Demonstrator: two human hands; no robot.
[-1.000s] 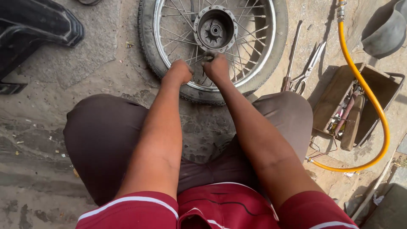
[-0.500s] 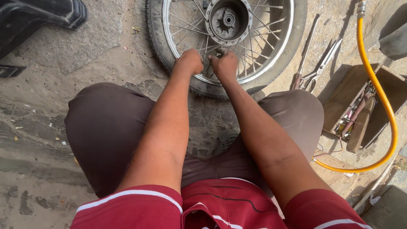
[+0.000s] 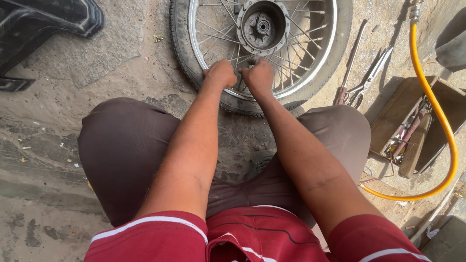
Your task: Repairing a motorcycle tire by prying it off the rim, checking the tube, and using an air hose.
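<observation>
At the far left a black moulded part (image 3: 46, 22) lies on rough, cracked concrete floor (image 3: 97, 68), glossy against the gritty grey; the wheel (image 3: 262, 53) lies flat on the floor at the far middle, a treaded rubber tyre around a bright metal rim, thin wire spokes running to a dull round hub (image 3: 262, 25); the left hand (image 3: 221, 73) is clenched over the near rim, the right hand (image 3: 258, 76) just beside it, also fisted among the spokes, what they pinch being hidden; a slip here could jam knuckles against the spokes or rim edge, since both fists press close to thin wire; to the right lie slim steel pliers (image 3: 361, 80), then a worn brown toolbox (image 3: 412, 126), open; a smooth yellow hose (image 3: 437, 106) curves over it and could snag.
</observation>
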